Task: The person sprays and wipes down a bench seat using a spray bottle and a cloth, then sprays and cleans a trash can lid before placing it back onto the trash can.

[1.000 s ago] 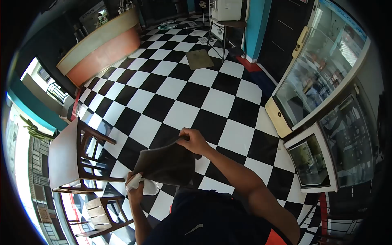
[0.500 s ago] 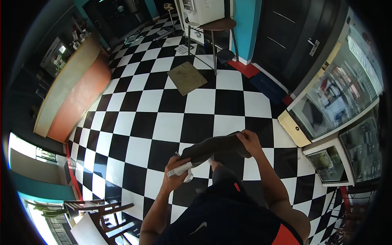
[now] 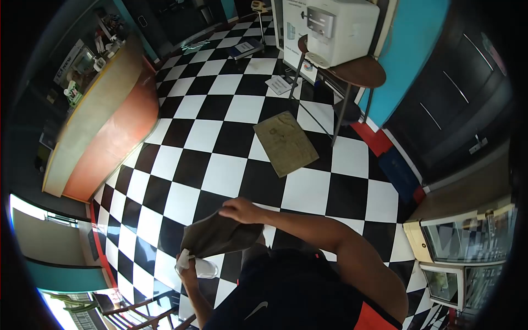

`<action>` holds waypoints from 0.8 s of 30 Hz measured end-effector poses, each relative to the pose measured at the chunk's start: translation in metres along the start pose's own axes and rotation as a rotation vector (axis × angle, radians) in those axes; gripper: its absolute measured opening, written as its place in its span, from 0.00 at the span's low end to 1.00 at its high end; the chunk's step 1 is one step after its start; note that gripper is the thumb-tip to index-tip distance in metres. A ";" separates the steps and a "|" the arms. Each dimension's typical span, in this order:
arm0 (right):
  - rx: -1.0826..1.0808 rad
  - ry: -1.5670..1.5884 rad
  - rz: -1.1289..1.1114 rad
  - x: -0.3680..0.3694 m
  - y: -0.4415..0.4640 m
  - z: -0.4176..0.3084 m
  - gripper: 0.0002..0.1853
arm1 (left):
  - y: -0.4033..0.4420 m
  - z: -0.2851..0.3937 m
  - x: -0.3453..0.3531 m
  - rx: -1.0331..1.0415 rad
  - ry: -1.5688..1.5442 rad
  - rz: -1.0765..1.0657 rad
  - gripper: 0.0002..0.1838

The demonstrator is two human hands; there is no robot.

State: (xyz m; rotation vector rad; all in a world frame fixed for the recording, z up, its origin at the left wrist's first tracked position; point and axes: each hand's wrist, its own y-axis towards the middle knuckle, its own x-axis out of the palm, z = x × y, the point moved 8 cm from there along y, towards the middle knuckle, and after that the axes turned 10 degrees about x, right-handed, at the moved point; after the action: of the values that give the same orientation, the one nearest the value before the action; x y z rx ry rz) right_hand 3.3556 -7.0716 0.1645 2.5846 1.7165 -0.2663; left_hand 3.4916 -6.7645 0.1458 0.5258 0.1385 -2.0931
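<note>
A dark grey-brown cloth (image 3: 220,236) hangs between my two hands, low in front of my body. My right hand (image 3: 240,211) pinches its upper edge, fingers closed. At the lower left, my left hand (image 3: 187,265) is closed around a crumpled white piece (image 3: 183,259) and lies against the cloth's left corner. A white cup-like object (image 3: 206,268) shows just right of my left hand; how it is held is hidden. Further ahead a brown mat (image 3: 285,144) lies flat on the checkered floor.
A white water dispenser (image 3: 344,30) stands on a round brown table (image 3: 357,72) ahead right. Papers (image 3: 279,84) lie near its legs. A curved counter (image 3: 110,132) is at left, a glass display case (image 3: 467,234) at right, and wooden chairs (image 3: 148,313) at lower left.
The view has shifted towards the mat and dispenser. My hands have moved left and lower in view, and the cloth, stretched wide half a second ago, now sags between them.
</note>
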 end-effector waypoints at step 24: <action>0.548 1.115 0.538 -0.474 0.928 0.105 0.15 | 1.063 0.115 0.334 0.331 -0.122 -0.388 0.17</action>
State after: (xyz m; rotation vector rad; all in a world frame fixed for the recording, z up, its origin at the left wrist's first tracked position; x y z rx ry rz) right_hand 4.0146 -7.8801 0.0694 3.8505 0.9649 1.0414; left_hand 4.1802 -7.6454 0.2210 0.6012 -0.1965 -2.5414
